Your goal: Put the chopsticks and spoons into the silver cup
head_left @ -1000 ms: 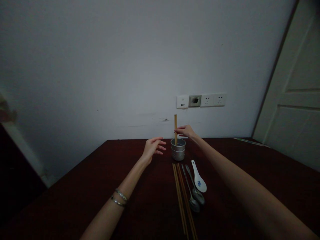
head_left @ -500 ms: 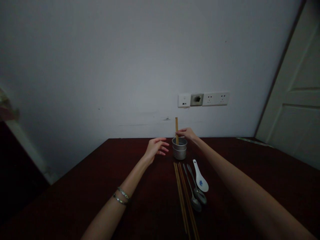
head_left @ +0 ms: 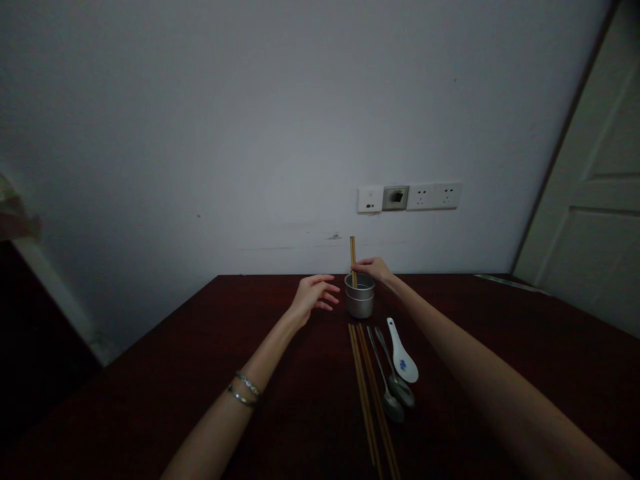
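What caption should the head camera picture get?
Right hand holds chopsticks in a metal cup, left hand open beside it.

A plain, smooth, grey-white wall rose behind the wide, dark reddish-brown desk, whose straight far edge ran along its foot. Faint dark scuff marks streaked the wall just above that edge. Higher up, over the right half of the far edge, three white plastic wall plates stood in a row with one square grey metallic plate. Beyond the desk's far right corner was a pale, panelled door with a dark border. Dim light was brightest mid-wall, fading toward the sides; the area beyond the left edge was nearly black.
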A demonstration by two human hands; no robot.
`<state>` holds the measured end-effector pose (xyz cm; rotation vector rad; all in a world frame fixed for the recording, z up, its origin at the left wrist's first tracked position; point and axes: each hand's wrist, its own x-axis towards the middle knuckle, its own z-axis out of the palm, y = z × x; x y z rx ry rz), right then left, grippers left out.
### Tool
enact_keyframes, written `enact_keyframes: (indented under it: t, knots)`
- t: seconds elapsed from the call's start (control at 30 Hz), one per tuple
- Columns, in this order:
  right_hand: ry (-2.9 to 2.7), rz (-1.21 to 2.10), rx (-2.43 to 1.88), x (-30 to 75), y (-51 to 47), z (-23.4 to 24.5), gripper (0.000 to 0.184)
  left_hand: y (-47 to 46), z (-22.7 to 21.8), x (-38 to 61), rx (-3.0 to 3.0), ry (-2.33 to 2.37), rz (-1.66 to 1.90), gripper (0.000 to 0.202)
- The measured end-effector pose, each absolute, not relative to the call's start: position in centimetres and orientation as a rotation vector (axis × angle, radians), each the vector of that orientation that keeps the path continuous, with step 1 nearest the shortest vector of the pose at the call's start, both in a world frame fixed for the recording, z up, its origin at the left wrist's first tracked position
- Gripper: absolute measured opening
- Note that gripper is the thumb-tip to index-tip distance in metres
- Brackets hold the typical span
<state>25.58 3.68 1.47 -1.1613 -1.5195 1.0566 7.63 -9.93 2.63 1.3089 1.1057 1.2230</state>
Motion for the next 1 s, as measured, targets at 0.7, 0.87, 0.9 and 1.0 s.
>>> enact_keyframes:
  t: [0.7, 0.87, 0.9, 1.0]
  knots:
    - [-1.632, 0.965, -1.202, 26.4, 4.5, 0.6, 0.023, -9.8, 2.3, 7.6, 1.323, 1.105, 1.149, 0.03]
    - [-1.623, 1.004, -1.193, 26.5, 4.9, 0.2, 0.025, -9.9, 2.4, 7.7, 1.327, 1.101, 1.152, 0.03]
    - [-1.624, 1.02, -1.184, 26.5, 4.9, 0.1, 0.026, -9.9, 2.4, 7.7, 1.326, 1.105, 1.152, 0.03]
    - [-1.629, 1.044, -1.163, 26.7, 5.0, 0.0, 0.029, -9.9, 2.4, 7.6, 1.326, 1.119, 1.143, 0.032]
